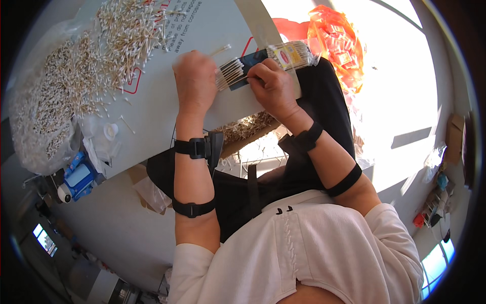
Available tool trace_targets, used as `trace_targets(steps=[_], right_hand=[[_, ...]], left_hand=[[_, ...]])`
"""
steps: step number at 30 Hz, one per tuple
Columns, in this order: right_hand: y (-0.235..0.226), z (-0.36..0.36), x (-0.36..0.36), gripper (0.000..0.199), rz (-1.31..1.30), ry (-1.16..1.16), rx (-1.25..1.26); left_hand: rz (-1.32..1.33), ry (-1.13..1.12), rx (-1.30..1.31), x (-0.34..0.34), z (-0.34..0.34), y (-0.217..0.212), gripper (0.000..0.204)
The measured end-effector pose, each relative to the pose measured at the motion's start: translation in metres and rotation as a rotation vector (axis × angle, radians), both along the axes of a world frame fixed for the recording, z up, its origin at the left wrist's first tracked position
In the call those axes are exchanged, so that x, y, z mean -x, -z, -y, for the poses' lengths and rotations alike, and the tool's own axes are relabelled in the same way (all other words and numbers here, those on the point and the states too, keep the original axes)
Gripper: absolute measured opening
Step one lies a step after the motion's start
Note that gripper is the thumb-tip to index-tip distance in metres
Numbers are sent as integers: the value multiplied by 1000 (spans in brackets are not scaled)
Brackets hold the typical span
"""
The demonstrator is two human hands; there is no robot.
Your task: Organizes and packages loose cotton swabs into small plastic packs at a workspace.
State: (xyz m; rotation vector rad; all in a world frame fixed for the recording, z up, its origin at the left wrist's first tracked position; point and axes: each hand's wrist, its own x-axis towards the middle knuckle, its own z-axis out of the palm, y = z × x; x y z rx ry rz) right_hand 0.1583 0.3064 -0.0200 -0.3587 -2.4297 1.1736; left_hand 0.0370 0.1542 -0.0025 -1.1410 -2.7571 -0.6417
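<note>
My left hand (pixel 196 81) is closed over the table, its fingers smeared by motion. From its fingertips a single cotton swab (pixel 221 49) sticks out to the right. Between my hands, a row of cotton swabs (pixel 230 73) lies side by side on a dark blue strip (pixel 253 61). My right hand (pixel 273 88) is curled at the strip's near edge, thumb and fingers pressed together; what they pinch is hidden. Just beyond it is a clear pack of swabs (pixel 292 54) with a yellow label.
A big heap of loose cotton swabs (pixel 76 76) spreads over a clear bag on the table's (pixel 157 111) left side. A blue-and-white device (pixel 79 180) sits by the left edge. An orange bag (pixel 338 45) of packets stands at right. Below the table edge, a box (pixel 248 129) holds more swabs.
</note>
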Motion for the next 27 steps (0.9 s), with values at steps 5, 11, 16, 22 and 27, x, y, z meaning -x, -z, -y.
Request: trace_targets(steps=[5,11,16,22,27], right_hand=[[-3,-3,3,10,-37,57,167],[-8,-3,6,14,-38,106,309],[-7,-1,17,21,-204,49,458],[15,8,44,37,-224,-67,632],[13,21,40,34,-255,-5,736]], left_hand=[[4,-86,-183,5,-9,5,14],[101,-39,-70,7,-13,11,11],[206,-119,-363,-21,-10,17,18],[559,-312,-1088,-38,-31,25,47],[627,-320,-1173,-41,-37,24,51]])
